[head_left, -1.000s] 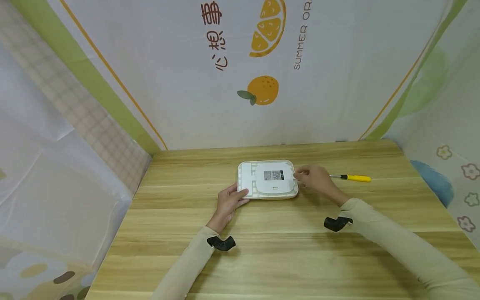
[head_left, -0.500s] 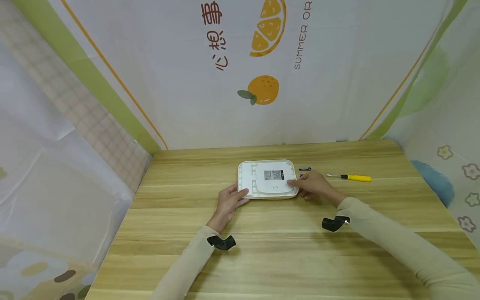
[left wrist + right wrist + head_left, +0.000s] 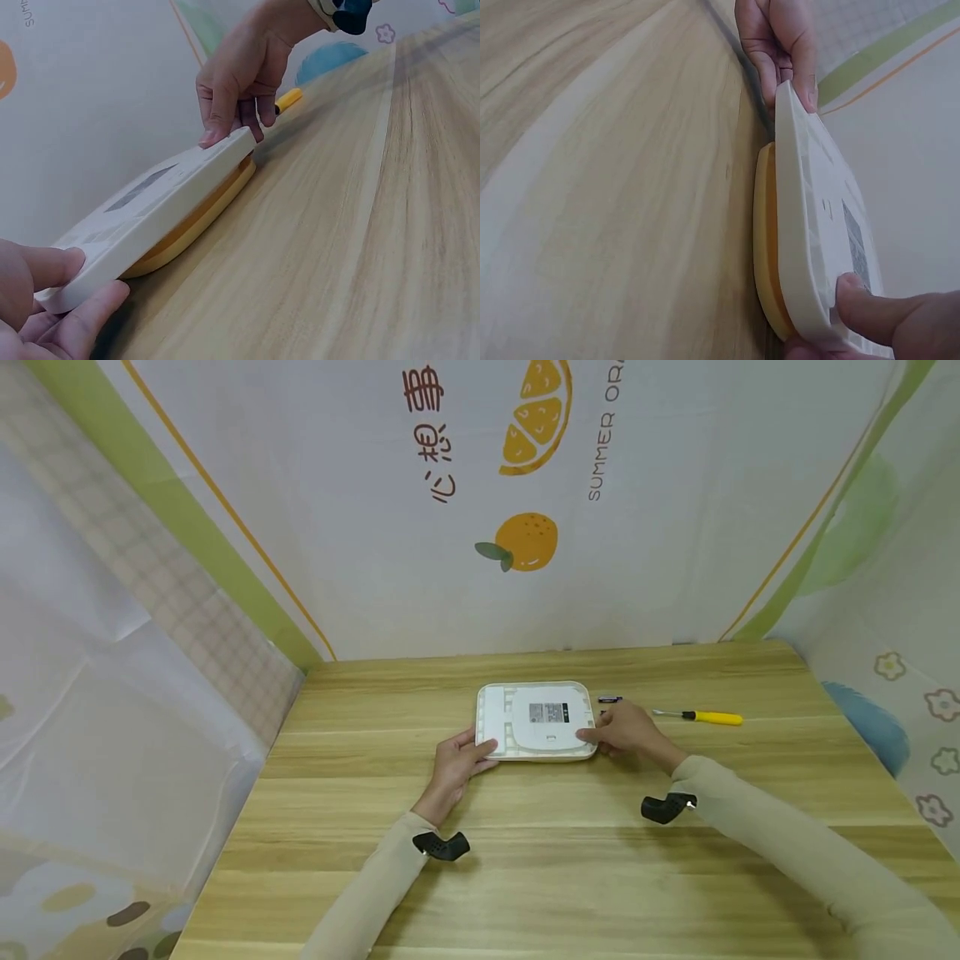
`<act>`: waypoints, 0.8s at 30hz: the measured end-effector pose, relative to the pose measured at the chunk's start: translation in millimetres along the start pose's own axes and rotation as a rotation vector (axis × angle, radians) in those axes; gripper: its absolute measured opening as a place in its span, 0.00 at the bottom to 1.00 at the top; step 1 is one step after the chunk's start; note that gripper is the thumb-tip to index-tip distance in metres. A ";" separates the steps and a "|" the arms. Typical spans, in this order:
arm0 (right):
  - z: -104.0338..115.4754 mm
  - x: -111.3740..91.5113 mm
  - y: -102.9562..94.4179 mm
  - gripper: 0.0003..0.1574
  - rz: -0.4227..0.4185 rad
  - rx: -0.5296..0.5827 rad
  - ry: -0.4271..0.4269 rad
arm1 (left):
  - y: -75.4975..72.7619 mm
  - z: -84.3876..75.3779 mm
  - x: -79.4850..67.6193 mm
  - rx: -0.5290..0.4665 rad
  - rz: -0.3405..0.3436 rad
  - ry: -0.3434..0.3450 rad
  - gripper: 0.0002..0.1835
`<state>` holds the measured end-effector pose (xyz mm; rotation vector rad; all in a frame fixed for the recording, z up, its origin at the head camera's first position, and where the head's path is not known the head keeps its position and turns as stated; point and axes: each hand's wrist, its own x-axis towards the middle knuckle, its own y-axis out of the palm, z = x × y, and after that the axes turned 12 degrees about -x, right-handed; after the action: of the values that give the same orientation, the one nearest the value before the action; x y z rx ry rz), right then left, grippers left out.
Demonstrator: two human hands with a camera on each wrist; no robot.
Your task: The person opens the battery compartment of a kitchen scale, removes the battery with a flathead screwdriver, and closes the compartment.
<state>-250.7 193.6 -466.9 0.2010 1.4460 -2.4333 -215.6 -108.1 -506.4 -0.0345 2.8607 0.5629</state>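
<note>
A flat white device with rounded corners (image 3: 498, 710), like an upturned kitchen scale, lies on the wooden table. Its underside faces up and carries a printed label (image 3: 549, 713); a yellow layer (image 3: 199, 225) shows beneath the white shell in the left wrist view. My left hand (image 3: 454, 767) grips its near left corner, thumb on top and fingers below. At the near right corner, my right hand (image 3: 626, 729) pinches the scale, the thumb on its upturned face and fingers at the edge and below. Beyond that hand lies a small dark battery (image 3: 611, 699); a second dark bit is mostly hidden by the fingers.
A screwdriver with a yellow handle (image 3: 717, 718) lies right of the right hand, its metal shaft pointing left. The table (image 3: 540, 877) ends at the back against a printed cloth (image 3: 637, 568). More cloth hangs at both sides.
My right hand has moved from the scale's right edge down to its near right corner, thumb now on the face. This brought the battery into view. The left hand stays put.
</note>
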 end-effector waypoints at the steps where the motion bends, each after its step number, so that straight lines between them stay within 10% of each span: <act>1: -0.3 -0.6 -0.1 0.23 -0.003 -0.003 0.002 | -0.2 -0.1 -0.2 0.002 0.006 0.003 0.28; 10: -3.3 -7.1 -1.8 0.23 -0.050 0.021 0.011 | -1.5 -10.2 2.1 0.051 0.063 0.065 0.30; 24: -7.7 -11.6 -6.8 0.25 -0.263 0.041 -0.111 | -6.3 -36.6 13.3 0.406 0.096 0.199 0.22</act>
<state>-242.2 205.5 -461.8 -0.1216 1.4540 -2.6343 -236.0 -127.5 -478.7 0.1208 3.1258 -0.0165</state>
